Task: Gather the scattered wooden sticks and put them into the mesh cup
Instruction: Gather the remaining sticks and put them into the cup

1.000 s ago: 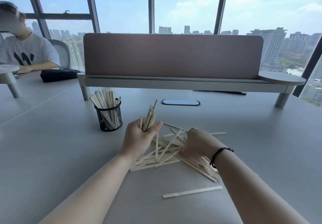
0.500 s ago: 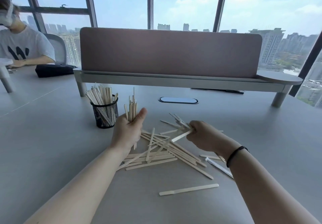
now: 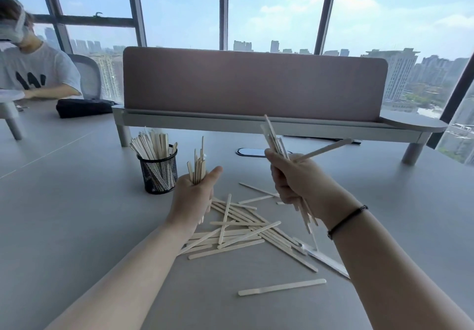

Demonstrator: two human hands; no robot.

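The left hand (image 3: 191, 197) is raised above the grey table (image 3: 64, 214) and its fingers are curled round an upright bundle of sticks (image 3: 198, 165), whose tops stand above the thumb. Just to the left of this hand, a little farther, stands the black mesh cup (image 3: 157, 172), which holds many sticks that lean out over its rim.

The right hand (image 3: 295, 178) is also in the air, to the right and higher than the left one. It grips a second bundle (image 3: 273, 137) that is tilted, with the top ends pointing far and left and the bottom ends coming out below the fist. One stick of this bundle sticks out sideways to the right. A dark band (image 3: 346, 220) is round the right wrist.

Between and below both hands lies the scattered pile (image 3: 243, 229) of sticks on the table, crossing one another. One single stick (image 3: 282, 287) lies apart from it, nearer to the person.

At the far side stands a pink divider (image 3: 254, 83).
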